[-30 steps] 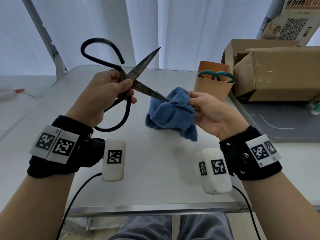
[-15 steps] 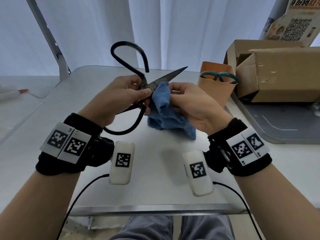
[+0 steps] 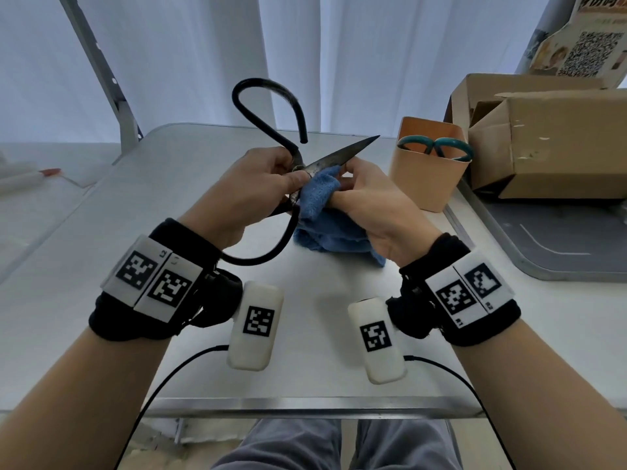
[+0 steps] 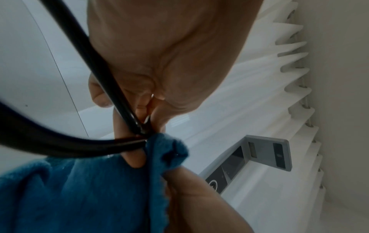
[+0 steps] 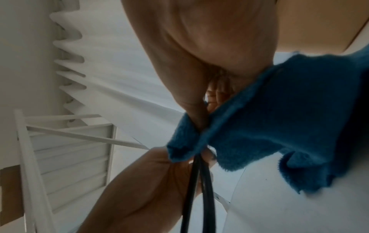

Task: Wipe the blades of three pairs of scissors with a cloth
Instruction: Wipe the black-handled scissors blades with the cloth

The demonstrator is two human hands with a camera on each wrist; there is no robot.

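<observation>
In my left hand (image 3: 252, 191) the scissors (image 3: 271, 106) show black looped handles, and the blade (image 3: 342, 154) running out past my thumb is dull grey steel, mottled darker near the pivot, perhaps rust, though the view is too soft to be sure. Pinched against that blade in my right hand (image 3: 369, 205) is a plain blue cloth (image 3: 325, 225), looking deeper teal-blue in the dim wrist views. Beyond my right knuckles stands a peach-tan cup (image 3: 424, 178) holding teal-green scissor handles (image 3: 436, 147). Both my wrists wear black bands (image 3: 420, 313) carrying white tags with black-and-white square patterns.
</observation>
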